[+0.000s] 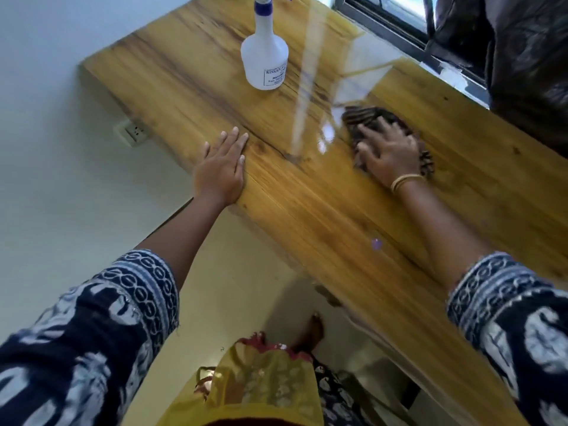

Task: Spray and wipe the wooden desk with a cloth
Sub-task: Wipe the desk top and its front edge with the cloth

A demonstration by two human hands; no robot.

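Note:
The wooden desk (pixel 322 204) runs diagonally from upper left to lower right, glossy with window glare. A dark brown cloth (pixel 365 116) lies on it towards the window side. My right hand (pixel 388 152) presses flat on the cloth with fingers spread. My left hand (pixel 222 166) rests flat on the desk's near edge, fingers straight, holding nothing. A white spray bottle (pixel 264 59) with a blue collar stands upright on the desk beyond both hands, untouched.
A dark-framed window (pixel 396 29) runs along the desk's far side, with a black plastic bag (pixel 522 56) at the upper right. A wall socket (pixel 133 133) sits below the desk's left edge. The pale floor and my foot (pixel 310 332) show beneath.

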